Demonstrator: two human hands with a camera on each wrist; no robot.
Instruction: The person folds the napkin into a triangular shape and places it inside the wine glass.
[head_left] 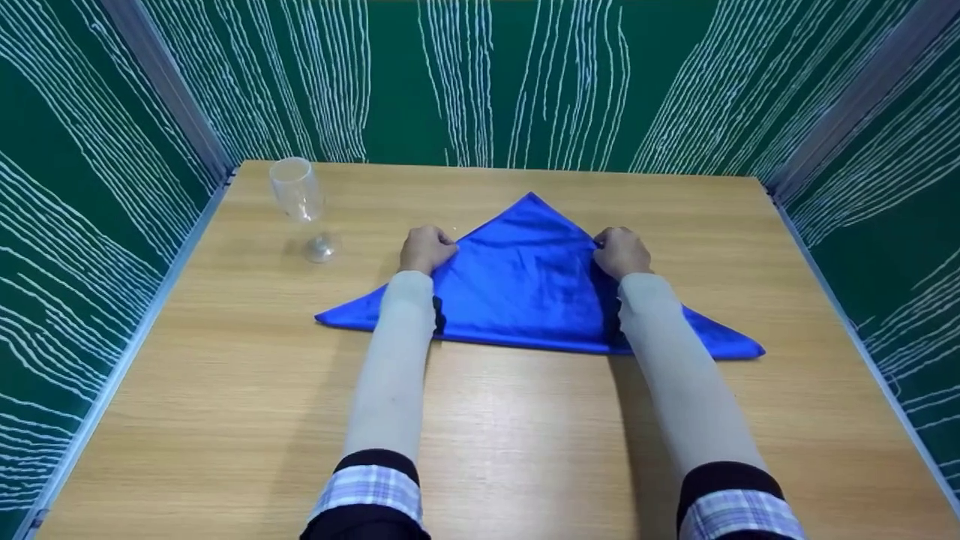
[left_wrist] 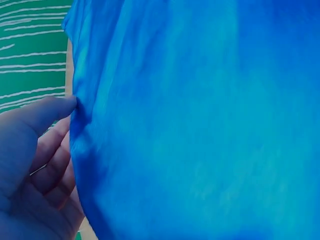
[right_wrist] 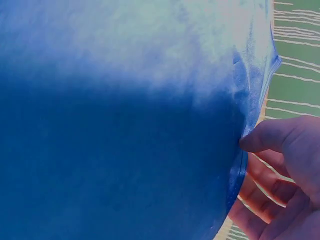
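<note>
A shiny blue cloth (head_left: 517, 277) lies on the table as a triangle, its peak pointing away from me and its long folded side towards me. My left hand (head_left: 427, 249) pinches the sloping left edge between thumb and fingers. On the opposite slope my right hand (head_left: 622, 252) pinches the edge in the same way. In the left wrist view the thumb of the left hand (left_wrist: 35, 160) presses on the cloth's rim. The right wrist view has the right hand (right_wrist: 285, 170) at the other rim, where the layers of cloth show slightly apart.
A clear stemmed glass (head_left: 298, 199) stands upright at the back left of the wooden table (head_left: 517, 427). Green walls (head_left: 397, 82) with white wavy lines enclose the table at the back and on both sides.
</note>
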